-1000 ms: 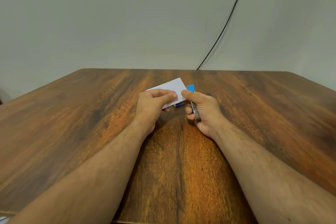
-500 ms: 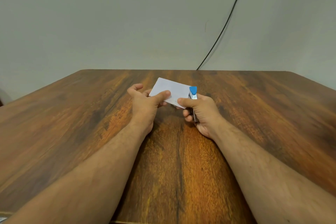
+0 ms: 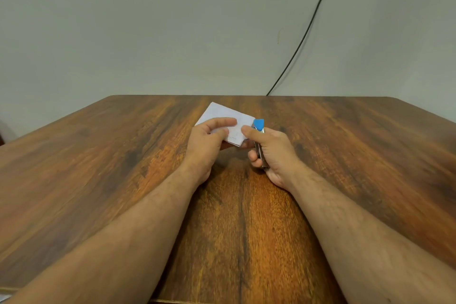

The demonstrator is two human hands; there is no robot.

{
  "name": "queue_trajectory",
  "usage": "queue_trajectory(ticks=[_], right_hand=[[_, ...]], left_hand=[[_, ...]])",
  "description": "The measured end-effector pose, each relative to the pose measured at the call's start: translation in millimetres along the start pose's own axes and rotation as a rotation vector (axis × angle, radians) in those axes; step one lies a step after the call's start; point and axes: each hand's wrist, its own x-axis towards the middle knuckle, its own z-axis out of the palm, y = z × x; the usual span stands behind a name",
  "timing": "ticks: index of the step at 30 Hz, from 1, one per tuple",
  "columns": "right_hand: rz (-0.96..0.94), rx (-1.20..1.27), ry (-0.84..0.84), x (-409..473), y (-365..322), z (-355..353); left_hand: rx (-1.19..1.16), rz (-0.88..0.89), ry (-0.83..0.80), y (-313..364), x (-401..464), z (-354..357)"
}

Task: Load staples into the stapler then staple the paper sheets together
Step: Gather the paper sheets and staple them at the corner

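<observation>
My left hand (image 3: 207,143) pinches a small stack of white paper sheets (image 3: 223,116) above the middle of the wooden table (image 3: 98,168), thumb on top. My right hand (image 3: 271,153) is closed around a small metal stapler (image 3: 259,140) with a blue tip, which stands nearly upright. The blue tip sits at the right corner of the sheets, and my right thumb rests on the paper's near right edge. Most of the stapler's body is hidden inside my fist. No loose staples show.
A black cable (image 3: 306,32) runs down the pale wall to the table's far edge. Something pale shows at the bottom left corner (image 3: 3,298), beyond the table's near edge. Both forearms stretch across the near half of the table.
The sheets have turned and shifted, their far corner now pointing away and left. My left hand regripped them with the fingers curled. The stapler rose more upright at the sheets' right corner.
</observation>
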Motion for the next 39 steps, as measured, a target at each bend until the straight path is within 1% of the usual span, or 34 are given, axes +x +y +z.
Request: queue_trajectory(ticks=[3,6,10,15,18,20,25,36,39], right_hand=[[0.021,0.005,-0.028,-1.6,-2.0,-0.2],[0.036,0.023,-0.030,-2.8,-3.0,-0.9],[0.041,-0.017,-0.037,-4.9,-4.0,0.1],[0.037,-0.082,-0.073,-4.3,-4.1,-0.1],[0.046,-0.161,-0.101,-4.2,-5.3,-0.7],[0.050,-0.203,-0.100,-5.0,-5.9,-0.1],[0.045,-0.201,-0.071,-4.3,-5.5,0.5],[0.061,-0.228,-0.032,-3.9,-5.8,0.7],[0.069,-0.212,-0.029,-4.7,-6.7,0.3]], left_hand=[[-0.057,-0.003,0.021,0.3,1.1,0.0],[-0.022,-0.012,0.045,-2.7,2.8,0.5],[0.022,-0.031,0.058,-3.4,3.1,0.2],[0.065,-0.027,-0.009,-2.2,0.7,-0.1],[0.092,-0.026,-0.053,0.1,-0.9,0.6],[0.091,-0.032,-0.085,1.8,-2.6,1.0],[0.079,-0.049,-0.141,0.3,-1.0,-2.6],[0.087,-0.056,-0.164,0.1,-0.2,-3.3],[0.064,-0.079,-0.146,1.0,1.1,-2.6]])
